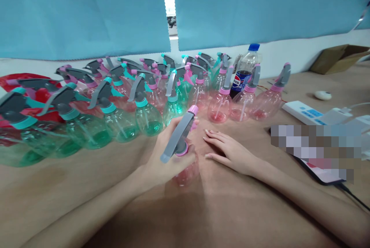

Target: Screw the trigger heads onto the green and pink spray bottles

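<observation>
My left hand (pixel 166 155) is wrapped round a clear spray bottle (pixel 185 173) with a pink collar, a grey trigger and some pink liquid, near the middle of the view. To its right, my right hand (pixel 228 149) lies flat on the brown table (pixel 237 209), fingers spread and holding nothing. Just beyond my hands stand a pink-collared bottle (pixel 219 107) and a teal-collared bottle (pixel 148 119) with green liquid, each part of a wide group of similar spray bottles.
A cola bottle (pixel 243 74) with a blue cap stands behind the pink bottles. On the right are a white power strip (pixel 303 112), a phone (pixel 320 169) with a cable, a white rounded object (pixel 323 95) and an open cardboard box (pixel 335 60). Red plastic (pixel 43 94) lies at left.
</observation>
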A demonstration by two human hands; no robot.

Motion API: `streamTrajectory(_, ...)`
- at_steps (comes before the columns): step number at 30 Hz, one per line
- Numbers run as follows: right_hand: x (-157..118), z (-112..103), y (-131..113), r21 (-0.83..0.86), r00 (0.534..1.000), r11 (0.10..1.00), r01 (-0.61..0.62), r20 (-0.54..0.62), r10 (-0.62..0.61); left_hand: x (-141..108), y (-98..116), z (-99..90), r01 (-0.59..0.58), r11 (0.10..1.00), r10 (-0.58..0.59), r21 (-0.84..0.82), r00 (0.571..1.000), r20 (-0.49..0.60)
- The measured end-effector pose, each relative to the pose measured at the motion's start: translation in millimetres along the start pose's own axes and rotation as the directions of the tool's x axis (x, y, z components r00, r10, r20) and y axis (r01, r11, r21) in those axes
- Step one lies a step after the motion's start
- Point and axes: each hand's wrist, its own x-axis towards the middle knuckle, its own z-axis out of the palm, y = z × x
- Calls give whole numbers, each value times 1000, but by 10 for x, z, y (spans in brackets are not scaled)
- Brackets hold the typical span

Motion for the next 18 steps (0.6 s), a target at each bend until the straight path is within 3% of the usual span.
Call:
streamTrajectory(11,5,0,7,-25,1000,1000,-1,13,1,-6,44,-7,48,995,-48,-90,999,2)
streamTrajectory(18,2,8,14,-16,1000,1000,5,-4,-6,27,61,-31,-29,1000,28,-7,999,-31)
